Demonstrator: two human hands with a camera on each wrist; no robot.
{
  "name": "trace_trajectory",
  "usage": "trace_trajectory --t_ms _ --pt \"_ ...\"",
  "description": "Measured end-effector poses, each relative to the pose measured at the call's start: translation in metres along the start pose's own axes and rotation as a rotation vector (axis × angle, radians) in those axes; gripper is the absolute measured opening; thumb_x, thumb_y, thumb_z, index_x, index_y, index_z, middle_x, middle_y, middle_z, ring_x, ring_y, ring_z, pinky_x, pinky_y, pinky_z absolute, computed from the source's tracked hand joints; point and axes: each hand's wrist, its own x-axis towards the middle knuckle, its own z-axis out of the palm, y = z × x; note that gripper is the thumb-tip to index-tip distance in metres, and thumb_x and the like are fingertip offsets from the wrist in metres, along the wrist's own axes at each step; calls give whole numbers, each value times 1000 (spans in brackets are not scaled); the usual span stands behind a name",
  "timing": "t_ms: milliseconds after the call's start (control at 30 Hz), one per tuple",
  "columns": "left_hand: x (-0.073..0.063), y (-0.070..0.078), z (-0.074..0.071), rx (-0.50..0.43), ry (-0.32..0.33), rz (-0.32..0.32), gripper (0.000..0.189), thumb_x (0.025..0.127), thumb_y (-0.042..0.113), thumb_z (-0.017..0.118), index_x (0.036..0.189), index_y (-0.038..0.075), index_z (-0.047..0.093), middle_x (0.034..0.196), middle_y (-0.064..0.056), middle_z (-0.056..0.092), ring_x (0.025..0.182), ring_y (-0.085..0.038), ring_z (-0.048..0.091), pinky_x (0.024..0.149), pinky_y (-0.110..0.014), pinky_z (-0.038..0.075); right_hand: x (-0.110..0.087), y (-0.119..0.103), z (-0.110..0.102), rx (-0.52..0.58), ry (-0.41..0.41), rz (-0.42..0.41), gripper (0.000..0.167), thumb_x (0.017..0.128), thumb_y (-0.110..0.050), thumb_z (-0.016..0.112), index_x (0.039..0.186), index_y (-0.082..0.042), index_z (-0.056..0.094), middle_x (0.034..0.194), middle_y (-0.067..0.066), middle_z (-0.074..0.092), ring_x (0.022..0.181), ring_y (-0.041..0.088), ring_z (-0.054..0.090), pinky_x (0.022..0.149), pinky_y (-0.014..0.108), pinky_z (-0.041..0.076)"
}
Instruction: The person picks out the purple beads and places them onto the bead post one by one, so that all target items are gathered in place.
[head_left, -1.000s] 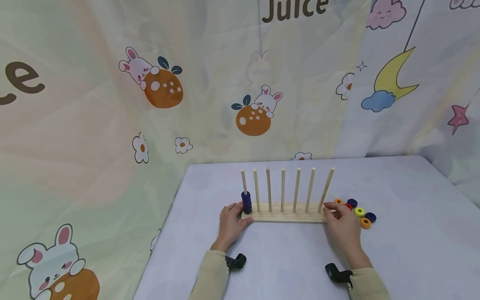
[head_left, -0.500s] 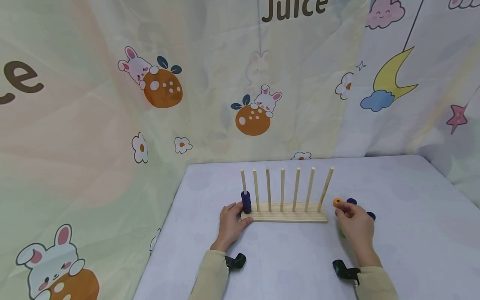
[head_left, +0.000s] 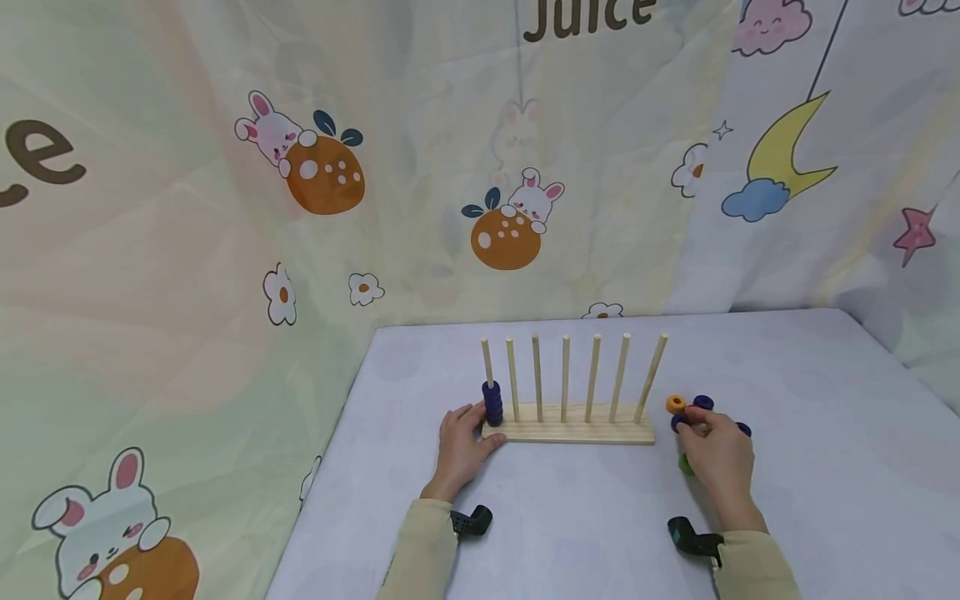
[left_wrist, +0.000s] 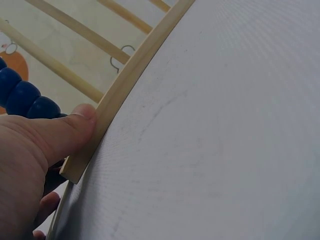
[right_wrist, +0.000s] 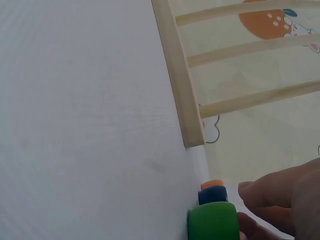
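Note:
A wooden peg rack [head_left: 570,427] with several upright pegs stands on the table. Its leftmost peg carries a stack of dark blue beads [head_left: 492,404]. My left hand [head_left: 462,450] grips the rack's left end; in the left wrist view the thumb [left_wrist: 75,127] presses the front of the base. Over the loose beads to the right hovers my right hand [head_left: 718,458], its fingers loosely bent, fingertips right at a dark blue bead [head_left: 678,422]. Beside it lie an orange bead [head_left: 675,404] and a green bead [right_wrist: 214,221]. Other beads are hidden beneath this hand.
Two more dark blue beads show past the right hand, one behind it [head_left: 703,402] and one at its right [head_left: 744,429]. A white cloth [head_left: 585,517] covers the table. Behind hangs a printed curtain [head_left: 420,167].
My right hand has let go of the rack's right end and moved right, over the loose beads, covering some of them. The left hand stays on the rack.

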Motion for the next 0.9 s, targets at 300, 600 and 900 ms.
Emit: trace_trajectory --t_ms 300,600,900 --pt "1 0 0 -2 -6 -14 63 80 29 80 133 4 59 126 -8 66 129 -31 47 116 -55 19 2 4 3 -14 -11 -49 35 86 -13 69 116 5 66 94 22 64 76 31 59 58 33 39" --pt "1 0 2 0 -17 -37 64 81 31 80 135 5 58 127 -7 65 131 -29 46 118 -52 17 3 8 10 -78 -95 -87 40 85 -19 68 119 3 66 97 21 69 77 30 62 58 34 42" --pt "1 -2 2 -4 5 -4 63 79 30 81 132 3 60 125 -9 67 128 -31 48 115 -56 20 1 6 15 -102 -138 -120 43 86 -18 68 123 4 62 112 28 63 86 33 58 67 44 46"
